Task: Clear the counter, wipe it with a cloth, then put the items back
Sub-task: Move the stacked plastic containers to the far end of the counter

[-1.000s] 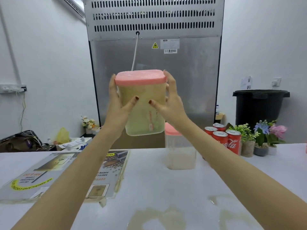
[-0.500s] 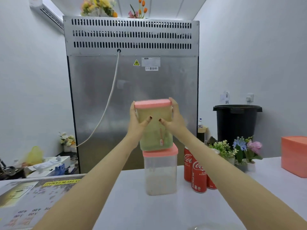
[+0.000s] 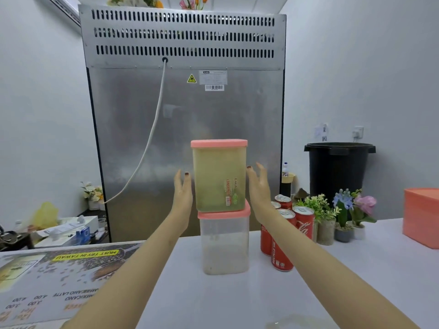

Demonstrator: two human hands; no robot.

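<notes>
The location is a café or drink-shop service area. A printed menu sheet (image 3: 71, 269) listing Americano and latte prices lies on the white desk (image 3: 237, 302). A commercial stainless-steel refrigerator (image 3: 185, 119) stands behind; cola cans (image 3: 304, 222) and lidded storage containers (image 3: 219, 176) stand on the desk.

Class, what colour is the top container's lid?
Pink lid, clearest in the head view.

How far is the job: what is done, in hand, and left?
Done, it seems: the green container stands on the clear container on the counter, beside the cans. In hand: nothing; left hand and right hand are open beside the green one. Left: perhaps more items to return; none shows.
</notes>
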